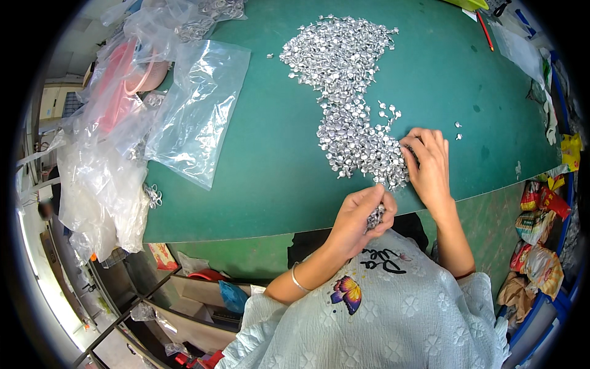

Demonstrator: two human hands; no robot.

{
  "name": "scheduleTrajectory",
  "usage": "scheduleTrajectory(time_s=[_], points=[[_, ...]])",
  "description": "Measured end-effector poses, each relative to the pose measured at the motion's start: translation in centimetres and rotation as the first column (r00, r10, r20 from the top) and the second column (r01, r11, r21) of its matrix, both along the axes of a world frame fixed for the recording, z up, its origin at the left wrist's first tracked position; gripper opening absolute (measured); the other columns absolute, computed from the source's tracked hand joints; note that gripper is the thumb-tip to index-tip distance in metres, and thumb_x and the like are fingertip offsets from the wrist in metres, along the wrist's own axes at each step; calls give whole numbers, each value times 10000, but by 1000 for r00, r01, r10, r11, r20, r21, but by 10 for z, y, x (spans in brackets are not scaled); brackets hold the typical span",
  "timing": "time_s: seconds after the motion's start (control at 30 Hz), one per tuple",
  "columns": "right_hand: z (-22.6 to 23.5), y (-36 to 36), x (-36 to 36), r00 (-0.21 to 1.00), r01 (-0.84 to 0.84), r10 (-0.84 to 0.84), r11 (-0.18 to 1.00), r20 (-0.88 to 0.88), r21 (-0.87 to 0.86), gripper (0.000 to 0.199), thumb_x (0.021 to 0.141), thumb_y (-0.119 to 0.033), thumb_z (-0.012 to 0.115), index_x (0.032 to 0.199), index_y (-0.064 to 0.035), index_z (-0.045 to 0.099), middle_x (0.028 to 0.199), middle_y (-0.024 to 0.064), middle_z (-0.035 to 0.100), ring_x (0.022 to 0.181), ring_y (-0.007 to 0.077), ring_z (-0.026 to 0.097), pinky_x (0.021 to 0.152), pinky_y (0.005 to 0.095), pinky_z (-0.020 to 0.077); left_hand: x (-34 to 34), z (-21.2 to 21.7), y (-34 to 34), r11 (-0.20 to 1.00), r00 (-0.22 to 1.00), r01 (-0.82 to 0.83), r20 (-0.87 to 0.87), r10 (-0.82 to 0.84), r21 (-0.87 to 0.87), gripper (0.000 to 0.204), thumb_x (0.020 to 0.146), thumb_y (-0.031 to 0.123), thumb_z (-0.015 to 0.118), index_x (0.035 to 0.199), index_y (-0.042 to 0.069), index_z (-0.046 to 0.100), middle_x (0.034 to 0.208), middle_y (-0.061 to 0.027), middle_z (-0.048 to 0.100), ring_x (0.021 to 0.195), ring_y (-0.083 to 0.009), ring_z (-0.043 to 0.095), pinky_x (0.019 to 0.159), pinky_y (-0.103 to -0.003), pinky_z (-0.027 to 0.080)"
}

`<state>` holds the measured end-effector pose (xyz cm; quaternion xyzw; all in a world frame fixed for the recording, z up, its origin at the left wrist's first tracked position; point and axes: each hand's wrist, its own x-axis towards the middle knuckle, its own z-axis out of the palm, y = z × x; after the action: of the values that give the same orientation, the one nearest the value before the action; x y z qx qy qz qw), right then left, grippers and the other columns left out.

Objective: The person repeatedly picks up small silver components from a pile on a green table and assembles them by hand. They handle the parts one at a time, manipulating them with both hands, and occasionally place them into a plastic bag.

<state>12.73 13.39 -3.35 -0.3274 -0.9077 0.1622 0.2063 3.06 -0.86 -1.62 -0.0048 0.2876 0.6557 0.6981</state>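
A long heap of small silvery metal parts [344,61], each with a round head and a short stem, lies across the green table [264,160]. My left hand [362,218] is curled around several of these metal parts at the table's near edge, just below the heap's near end. At that end's right side, my right hand [429,161] touches the heap with its fingers bent downward. The fingertips are partly hidden among the parts, so what they pinch, if anything, does not show. A few loose metal parts [389,112] lie beside the heap, above my right hand.
On the left lie a flat clear plastic bag [200,111], crumpled bags [101,178] and a pink basket [147,77]. Metal rings [153,195] rest near the left edge. A red pencil [485,32] is at the far right. Colourful packages [541,264] stand beyond the table's right side.
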Motion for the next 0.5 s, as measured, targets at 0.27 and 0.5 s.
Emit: scheduleTrajectory(time_s=[0.27, 0.5], points=[[10, 12, 1, 987, -131, 135, 990, 93, -44, 88, 720, -28, 611, 803, -42, 584, 868, 47, 517, 847, 226, 463, 761, 345, 318, -1, -2, -2, 997, 998, 27, -51, -30, -67, 243, 910, 237, 480, 842, 11, 539, 622, 9, 408, 493, -41, 336, 412, -163, 243], [11, 13, 3, 992, -124, 124, 981, -9, -149, 47, 743, -23, 589, 788, -37, 587, 827, 62, 550, 839, 245, 485, 784, 347, 328, 0, -4, -2, 991, 997, -7, -81, -4, -131, 191, 896, 181, 511, 944, 2, 554, 623, 29, 388, 498, -33, 316, 420, -159, 239]])
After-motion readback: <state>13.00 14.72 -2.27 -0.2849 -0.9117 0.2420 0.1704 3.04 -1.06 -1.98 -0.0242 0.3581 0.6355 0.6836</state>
